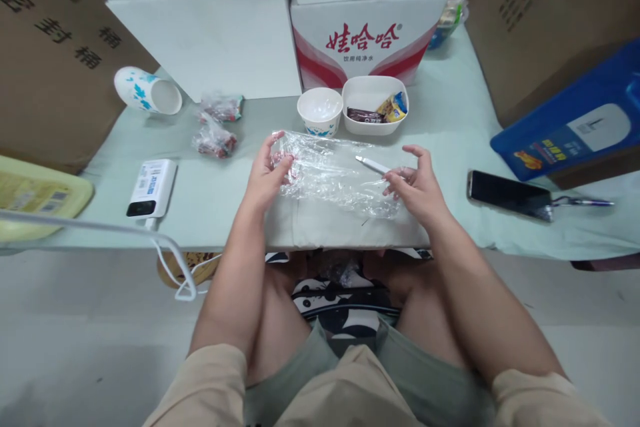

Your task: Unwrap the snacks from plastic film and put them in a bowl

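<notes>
A crinkled sheet of clear plastic film (333, 170) is spread between my hands above the front part of the table. My left hand (270, 173) pinches its left edge between thumb and fingers. In my right hand (417, 187) is a slim white pen-like tool (374, 165), gripped by thumb and fingers, its narrow tip pointing left over the film. The film's right end touches the fingers of that hand; whether they also hold it I cannot tell. Just behind the film stand a round white bowl (320, 113) with a blue pattern and a square white bowl (353, 123) holding wrapped snacks.
On the left lie a tipped patterned bowl (147, 92), small plastic-wrapped packets (215, 137) and a white power bank (153, 188) with a cable. A phone (510, 195) and a blue jug (575, 123) are on the right. Boxes (367, 33) wall the back.
</notes>
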Available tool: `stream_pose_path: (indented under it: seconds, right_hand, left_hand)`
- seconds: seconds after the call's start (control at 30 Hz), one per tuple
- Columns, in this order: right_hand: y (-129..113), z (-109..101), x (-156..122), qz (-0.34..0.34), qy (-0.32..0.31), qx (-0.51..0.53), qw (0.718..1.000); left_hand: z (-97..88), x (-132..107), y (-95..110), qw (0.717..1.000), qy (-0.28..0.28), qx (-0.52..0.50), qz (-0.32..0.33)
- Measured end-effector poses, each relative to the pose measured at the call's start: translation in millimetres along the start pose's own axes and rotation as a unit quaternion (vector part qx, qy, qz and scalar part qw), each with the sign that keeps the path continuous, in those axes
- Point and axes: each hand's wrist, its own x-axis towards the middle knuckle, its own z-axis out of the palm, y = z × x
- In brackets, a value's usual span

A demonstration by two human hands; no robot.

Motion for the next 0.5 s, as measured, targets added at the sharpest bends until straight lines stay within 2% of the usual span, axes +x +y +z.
stream_pose_path:
  seconds: [0.13,0.27,0.4,0.5]
  right_hand:
    - [3.1,-2.7,1.6,0.014,0.022,-0.013,1.000]
    - [7.2,-1.9,-0.8,0.008,-0.013,-0.032,0.999]
    - [11.8,0.5,-2.3,0.028,-0.066,-0.061,0.996]
    - [10.9,-0.3,-1.3,0.042,-0.068,-0.087,0.993]
  left_hand:
    - [-4.0,6.3,-12.5,0.999,-0.012,0.034,0.020]
    - [-7.5,9.0,-19.8,0.998,0.000,0.040,0.039]
    - [-10.7,7.4,-18.3,1.000,0.008,0.021,-0.015]
    - [-15.4,6.5,-16.3,0.998,0.009,0.047,-0.043]
